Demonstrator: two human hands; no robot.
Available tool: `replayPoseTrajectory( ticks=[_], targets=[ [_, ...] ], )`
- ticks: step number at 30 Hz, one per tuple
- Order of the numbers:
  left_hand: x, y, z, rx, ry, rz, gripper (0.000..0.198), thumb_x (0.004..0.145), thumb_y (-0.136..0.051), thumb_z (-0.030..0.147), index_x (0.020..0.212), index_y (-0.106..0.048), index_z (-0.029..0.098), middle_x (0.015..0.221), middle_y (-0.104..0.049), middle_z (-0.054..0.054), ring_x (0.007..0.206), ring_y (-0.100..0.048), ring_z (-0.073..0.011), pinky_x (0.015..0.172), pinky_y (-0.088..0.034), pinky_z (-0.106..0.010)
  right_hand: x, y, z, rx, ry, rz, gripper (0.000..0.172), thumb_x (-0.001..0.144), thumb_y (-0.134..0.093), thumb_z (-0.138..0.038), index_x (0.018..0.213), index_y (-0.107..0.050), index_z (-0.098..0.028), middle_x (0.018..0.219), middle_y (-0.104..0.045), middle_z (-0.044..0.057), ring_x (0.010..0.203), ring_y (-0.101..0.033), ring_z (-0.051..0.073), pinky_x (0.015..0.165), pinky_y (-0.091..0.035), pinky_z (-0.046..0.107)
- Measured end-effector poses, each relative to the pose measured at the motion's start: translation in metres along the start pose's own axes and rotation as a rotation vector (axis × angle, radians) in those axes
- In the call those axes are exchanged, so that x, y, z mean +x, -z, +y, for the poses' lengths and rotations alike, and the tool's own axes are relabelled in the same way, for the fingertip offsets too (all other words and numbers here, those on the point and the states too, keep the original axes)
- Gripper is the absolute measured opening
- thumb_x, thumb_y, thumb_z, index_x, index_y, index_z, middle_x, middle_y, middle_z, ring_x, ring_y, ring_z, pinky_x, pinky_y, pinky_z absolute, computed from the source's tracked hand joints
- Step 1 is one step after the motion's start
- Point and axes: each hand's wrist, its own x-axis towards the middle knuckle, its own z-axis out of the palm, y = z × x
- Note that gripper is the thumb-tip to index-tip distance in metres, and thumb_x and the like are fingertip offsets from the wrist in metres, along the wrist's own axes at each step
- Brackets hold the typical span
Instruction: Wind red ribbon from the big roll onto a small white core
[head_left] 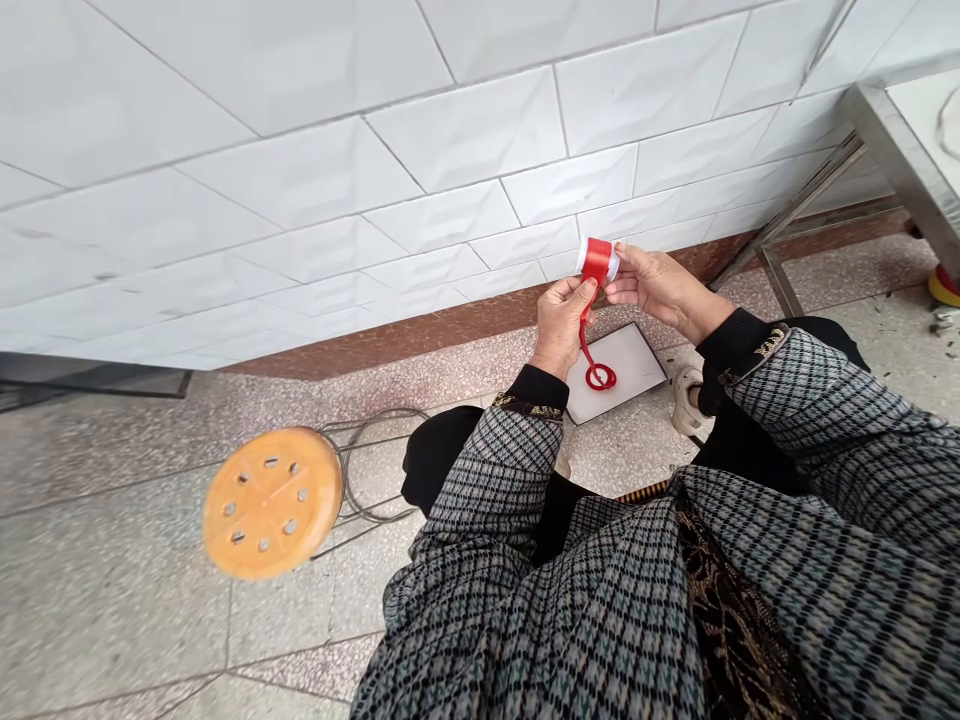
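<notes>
A white spool wound with red ribbon (pixel 598 258) is held up in front of the tiled wall. My right hand (pixel 652 283) grips the spool at its right end, fingers closed about the rim. Just below the spool, my left hand (pixel 561 318) pinches the red ribbon between thumb and fingers. From there the loose ribbon (pixel 586 345) hangs down and ends in a few red coils (pixel 600 377). Beneath the coils, a flat white board with a dark edge (pixel 628 362) lies on the floor; whether the coils touch it I cannot tell.
An orange round stool (pixel 271 503) with wire legs stands on the speckled floor at the left. White tiles (pixel 465 130) cover the wall ahead. A metal-framed table (pixel 870 115) is at the right, and a shoe (pixel 687 400) shows beside the board.
</notes>
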Motion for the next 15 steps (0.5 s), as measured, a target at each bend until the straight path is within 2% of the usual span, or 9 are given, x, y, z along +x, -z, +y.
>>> replayPoseTrajectory(
  ticks=[3,7,9,11,15],
  targets=[
    [-0.001,-0.001,0.002,-0.019,0.003,0.023,0.028,0.076,-0.086,0.032,0.089,-0.065,0.018,0.064,-0.059,0.007,0.045,-0.043,-0.002,0.047,-0.035,-0.02,0.001,0.001,0.001,-0.012,-0.029,-0.026,0.031,0.098,-0.069,-0.048,0.094,-0.066,-0.017,0.064,-0.07,0.004,0.053,-0.068,0.013,0.058,-0.064,0.023],
    [-0.002,-0.002,0.009,-0.069,0.051,-0.002,0.055,0.072,-0.09,0.03,0.122,-0.067,0.025,0.061,-0.059,0.009,0.043,-0.043,-0.0028,0.046,-0.034,-0.021,0.005,0.005,0.002,-0.054,-0.097,-0.076,0.032,0.101,-0.062,-0.046,0.092,-0.067,-0.016,0.063,-0.071,0.005,0.048,-0.066,0.014,0.052,-0.062,0.023],
    [-0.003,-0.002,0.012,-0.09,0.087,-0.046,0.056,0.071,-0.091,0.03,0.122,-0.067,0.025,0.058,-0.055,0.01,0.04,-0.04,-0.0028,0.044,-0.032,-0.021,0.006,0.006,0.002,-0.063,-0.155,-0.1,0.035,0.101,-0.06,-0.047,0.088,-0.068,-0.016,0.063,-0.071,0.006,0.045,-0.063,0.013,0.047,-0.06,0.022],
    [-0.002,0.0,0.013,-0.104,0.106,-0.091,0.049,0.072,-0.091,0.032,0.115,-0.068,0.024,0.055,-0.051,0.011,0.038,-0.036,-0.0027,0.042,-0.032,-0.021,0.005,0.007,0.002,-0.061,-0.198,-0.129,0.04,0.101,-0.058,-0.05,0.085,-0.068,-0.016,0.063,-0.071,0.007,0.044,-0.062,0.013,0.044,-0.058,0.021],
    [0.001,0.001,0.008,-0.131,0.099,-0.099,0.035,0.077,-0.087,0.04,0.099,-0.066,0.022,0.051,-0.043,0.011,0.038,-0.033,-0.0033,0.042,-0.033,-0.02,0.002,0.008,0.004,-0.129,-0.153,-0.173,0.044,0.096,-0.065,-0.058,0.083,-0.067,-0.016,0.064,-0.071,0.008,0.047,-0.064,0.014,0.045,-0.058,0.023]
  ],
)
